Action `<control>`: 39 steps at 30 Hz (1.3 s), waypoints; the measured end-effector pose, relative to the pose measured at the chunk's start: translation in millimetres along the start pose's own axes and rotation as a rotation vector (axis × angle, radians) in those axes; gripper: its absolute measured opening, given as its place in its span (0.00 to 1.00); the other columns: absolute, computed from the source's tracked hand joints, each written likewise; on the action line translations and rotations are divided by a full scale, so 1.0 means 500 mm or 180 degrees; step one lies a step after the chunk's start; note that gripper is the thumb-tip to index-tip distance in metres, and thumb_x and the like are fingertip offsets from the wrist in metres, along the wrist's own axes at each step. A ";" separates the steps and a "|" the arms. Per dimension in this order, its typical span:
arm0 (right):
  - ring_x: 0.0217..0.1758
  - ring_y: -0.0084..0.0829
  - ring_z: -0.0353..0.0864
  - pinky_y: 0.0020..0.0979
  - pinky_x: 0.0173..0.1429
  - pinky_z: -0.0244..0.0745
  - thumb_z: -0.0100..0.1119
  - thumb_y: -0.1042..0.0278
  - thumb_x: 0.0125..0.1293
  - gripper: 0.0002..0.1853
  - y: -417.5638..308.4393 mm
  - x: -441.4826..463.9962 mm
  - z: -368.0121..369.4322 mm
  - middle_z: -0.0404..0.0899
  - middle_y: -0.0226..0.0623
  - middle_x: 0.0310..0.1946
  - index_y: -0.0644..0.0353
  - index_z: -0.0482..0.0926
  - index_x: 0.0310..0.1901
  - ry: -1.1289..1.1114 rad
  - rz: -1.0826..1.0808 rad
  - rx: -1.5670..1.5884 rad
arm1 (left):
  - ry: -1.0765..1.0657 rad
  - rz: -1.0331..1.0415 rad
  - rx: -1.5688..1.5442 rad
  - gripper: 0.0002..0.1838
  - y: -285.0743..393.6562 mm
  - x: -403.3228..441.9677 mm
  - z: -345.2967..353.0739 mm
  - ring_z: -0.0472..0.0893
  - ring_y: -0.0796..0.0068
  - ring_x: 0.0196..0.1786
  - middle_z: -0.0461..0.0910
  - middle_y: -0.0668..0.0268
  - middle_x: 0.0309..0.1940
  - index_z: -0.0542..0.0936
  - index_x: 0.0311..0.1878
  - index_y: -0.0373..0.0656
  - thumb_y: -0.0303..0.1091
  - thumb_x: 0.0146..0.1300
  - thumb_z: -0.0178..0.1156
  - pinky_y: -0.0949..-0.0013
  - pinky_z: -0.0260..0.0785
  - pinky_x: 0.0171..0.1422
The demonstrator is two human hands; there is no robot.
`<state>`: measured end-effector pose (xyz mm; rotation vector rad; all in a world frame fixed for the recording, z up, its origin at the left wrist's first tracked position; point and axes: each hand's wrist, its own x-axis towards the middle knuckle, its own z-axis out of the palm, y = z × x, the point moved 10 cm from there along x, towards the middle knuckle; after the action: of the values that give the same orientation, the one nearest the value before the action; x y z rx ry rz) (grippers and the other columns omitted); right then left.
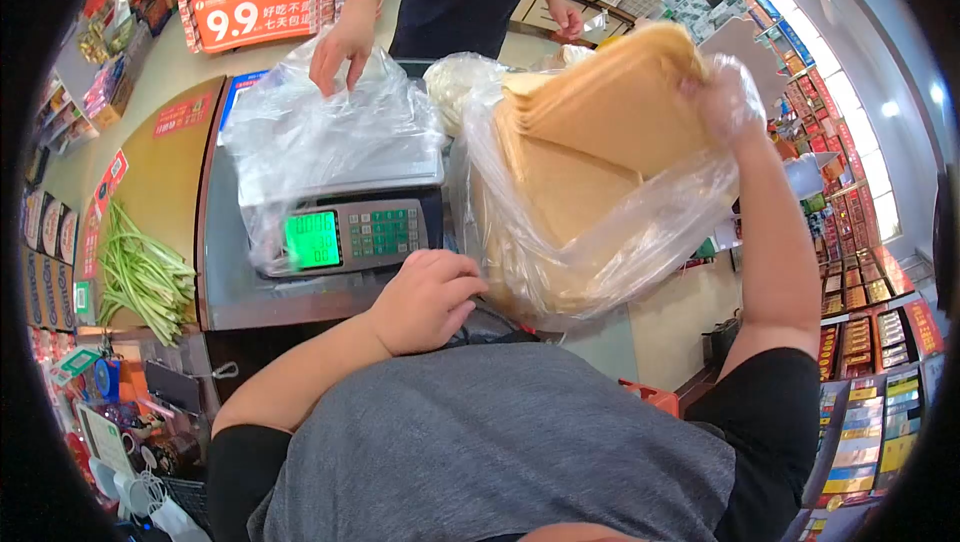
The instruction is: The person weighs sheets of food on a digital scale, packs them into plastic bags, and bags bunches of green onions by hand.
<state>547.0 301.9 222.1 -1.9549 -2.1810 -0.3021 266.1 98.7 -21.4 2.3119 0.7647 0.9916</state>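
My right hand (728, 107), wrapped in a thin clear plastic bag, grips the upper corner of a folded stack of tan tofu skin sheets (610, 102). More sheets lie beneath in a large clear plastic bag (640, 232) that stands open. My left hand (430, 297) rests with curled fingers between the digital scale (375, 234) and that large bag, and nothing shows in it. On the scale's pan lies a crumpled clear plastic bag (330, 127), touched by another person's hand (342, 54). The green display is lit, partly covered by plastic.
Across the counter (265, 314) stands a person in dark clothes (465, 2). Green stalks (145, 277) lie on the round-edged wooden surface at left. A white plastic bag (465, 82) sits behind the large bag. An orange price sign (255, 12) and stocked shelves (855, 322) surround the counter.
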 end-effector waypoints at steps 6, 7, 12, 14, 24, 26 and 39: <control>0.43 0.36 0.87 0.40 0.49 0.79 0.64 0.57 0.68 0.19 0.006 0.097 -0.273 0.87 0.42 0.42 0.63 0.83 0.53 0.0809 0.0581 0.0317 | -0.0132 -0.0243 -0.0018 0.16 -0.021 -0.023 -0.007 0.78 0.52 0.57 0.80 0.58 0.50 0.82 0.50 0.45 0.30 0.56 0.68 0.53 0.70 0.63; 0.43 0.35 0.87 0.40 0.48 0.80 0.64 0.57 0.69 0.20 -0.009 0.076 -0.320 0.87 0.41 0.44 0.64 0.82 0.55 0.0920 0.0722 0.0516 | -0.0125 -0.0224 -0.0017 0.16 -0.022 -0.021 -0.010 0.78 0.53 0.57 0.80 0.58 0.50 0.82 0.50 0.45 0.31 0.57 0.68 0.53 0.70 0.63; 0.43 0.34 0.88 0.40 0.47 0.86 0.67 0.55 0.67 0.25 0.171 0.058 -0.378 0.87 0.44 0.46 0.65 0.78 0.58 0.0987 0.1099 0.3837 | -0.0168 -0.0244 -0.0008 0.20 -0.039 -0.008 -0.011 0.78 0.52 0.56 0.79 0.57 0.51 0.79 0.55 0.44 0.33 0.59 0.67 0.55 0.70 0.62; 0.47 0.36 0.88 0.42 0.51 0.87 0.67 0.55 0.67 0.25 0.257 0.038 -0.329 0.86 0.44 0.48 0.66 0.78 0.58 0.0424 0.1069 0.4637 | -0.0238 -0.0284 -0.0084 0.21 -0.041 0.002 -0.008 0.79 0.52 0.55 0.78 0.55 0.52 0.77 0.58 0.43 0.33 0.61 0.67 0.56 0.72 0.60; 0.52 0.40 0.87 0.47 0.55 0.85 0.58 0.53 0.74 0.23 0.475 -0.428 0.495 0.84 0.46 0.54 0.62 0.77 0.61 -0.0453 0.3608 0.5291 | 0.0738 -0.2958 -0.4760 0.24 -0.341 -0.004 0.176 0.77 0.64 0.63 0.79 0.62 0.61 0.74 0.68 0.45 0.48 0.76 0.49 0.56 0.67 0.70; 0.52 0.39 0.87 0.46 0.56 0.84 0.57 0.54 0.75 0.22 0.422 -0.478 0.526 0.84 0.44 0.54 0.60 0.77 0.62 -0.0509 0.3768 0.5578 | 0.0730 -0.2278 -0.5820 0.24 -0.319 0.067 0.153 0.78 0.64 0.62 0.78 0.60 0.62 0.74 0.67 0.44 0.47 0.75 0.51 0.56 0.69 0.69; 0.49 0.37 0.87 0.41 0.55 0.83 0.63 0.76 0.62 0.23 0.218 -0.502 0.383 0.85 0.46 0.50 0.69 0.76 0.59 -0.0860 0.2838 0.5315 | 0.0277 -0.1814 -0.2560 0.20 -0.320 0.253 0.088 0.82 0.69 0.50 0.81 0.63 0.54 0.75 0.64 0.40 0.38 0.73 0.57 0.66 0.76 0.57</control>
<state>680.6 127.8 -29.8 -1.4711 -0.6281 1.4154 325.3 286.8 -89.2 1.2747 0.7986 0.9033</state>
